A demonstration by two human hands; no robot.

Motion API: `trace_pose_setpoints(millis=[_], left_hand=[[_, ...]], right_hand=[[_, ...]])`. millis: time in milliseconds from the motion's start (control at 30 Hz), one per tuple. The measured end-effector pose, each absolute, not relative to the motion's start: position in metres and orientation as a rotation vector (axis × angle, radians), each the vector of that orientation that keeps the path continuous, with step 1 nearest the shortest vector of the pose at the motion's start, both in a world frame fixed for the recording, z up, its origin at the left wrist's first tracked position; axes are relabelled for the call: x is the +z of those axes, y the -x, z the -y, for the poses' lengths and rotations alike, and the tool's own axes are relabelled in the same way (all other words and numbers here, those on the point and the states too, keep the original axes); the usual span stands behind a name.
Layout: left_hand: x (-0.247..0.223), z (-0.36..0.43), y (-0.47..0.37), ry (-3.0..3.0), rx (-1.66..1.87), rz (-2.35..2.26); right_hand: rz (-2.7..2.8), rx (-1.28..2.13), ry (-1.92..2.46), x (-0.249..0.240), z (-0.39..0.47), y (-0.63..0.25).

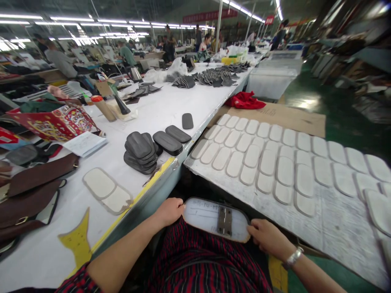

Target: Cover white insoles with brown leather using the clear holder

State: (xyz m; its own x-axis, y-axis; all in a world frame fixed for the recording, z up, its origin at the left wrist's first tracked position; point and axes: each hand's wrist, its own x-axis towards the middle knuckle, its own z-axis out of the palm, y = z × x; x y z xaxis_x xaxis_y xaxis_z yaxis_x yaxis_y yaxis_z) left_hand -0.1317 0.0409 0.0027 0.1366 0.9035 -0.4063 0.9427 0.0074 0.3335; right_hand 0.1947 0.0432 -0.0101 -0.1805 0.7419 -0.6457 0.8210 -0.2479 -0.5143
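Above my lap, an oval white template board (201,217) with a dark metal hinge and faint handwriting is stretched between both hands. My left hand (170,211) pinches its left end; my right hand (265,235), with a watch at the wrist, grips the right end. To the right, rows of pale oval pieces with grey rims (268,162) lie on a low board (339,232), some overlapping. On the table at my left sit a stack of dark grey oval pieces (140,150) and two joined pale ovals (105,189).
Brown leather pieces with buckles (36,191) and a red patterned box (58,120) occupy the left of the white table (152,108). Yellow tape (160,173) runs along its edge. A red cloth (246,100) lies beyond the board. Several people work farther back.
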Motion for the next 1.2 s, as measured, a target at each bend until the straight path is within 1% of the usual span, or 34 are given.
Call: trace_pose_setpoints(millis=[267,500,633,700,767,867,933,1067,1133,1200], left_hand=[[0.014,-0.048,0.124,-2.011,-0.219,-1.755],[0.018,-0.045,0.116,-2.075,-0.236,-1.737],[0.017,-0.050,0.130,-1.983,-0.248,-1.625],[0.015,-0.055,0.139,-1.757,-0.190,-1.546],[0.013,-0.061,0.143,-1.611,-0.027,-1.531],[0.008,-0.071,0.135,-1.788,0.194,-1.560],[0.007,-0.076,0.125,-1.900,0.209,-1.525],[0.009,-0.074,0.116,-1.902,0.188,-1.510],[0.013,-0.063,0.117,-1.957,0.261,-1.525],[0.016,-0.047,0.120,-2.118,0.356,-1.474]], right_hand=[[-1.892,-1.380,-1.953,-0.005,-0.045,-0.194],[-1.925,-1.306,-1.928,0.000,-0.048,-0.194],[-1.964,-1.253,-1.877,0.004,-0.051,-0.194],[-2.045,-1.188,-1.861,0.009,-0.054,-0.193],[-2.171,-1.077,-1.866,0.013,-0.060,-0.190],[-2.304,-0.906,-1.855,0.017,-0.070,-0.182],[-2.335,-0.830,-1.830,0.017,-0.074,-0.177],[-2.363,-0.783,-1.793,0.024,-0.070,-0.176],[-2.445,-0.763,-1.780,0.033,-0.060,-0.179],[-2.632,-0.711,-1.674,0.042,-0.046,-0.180]])
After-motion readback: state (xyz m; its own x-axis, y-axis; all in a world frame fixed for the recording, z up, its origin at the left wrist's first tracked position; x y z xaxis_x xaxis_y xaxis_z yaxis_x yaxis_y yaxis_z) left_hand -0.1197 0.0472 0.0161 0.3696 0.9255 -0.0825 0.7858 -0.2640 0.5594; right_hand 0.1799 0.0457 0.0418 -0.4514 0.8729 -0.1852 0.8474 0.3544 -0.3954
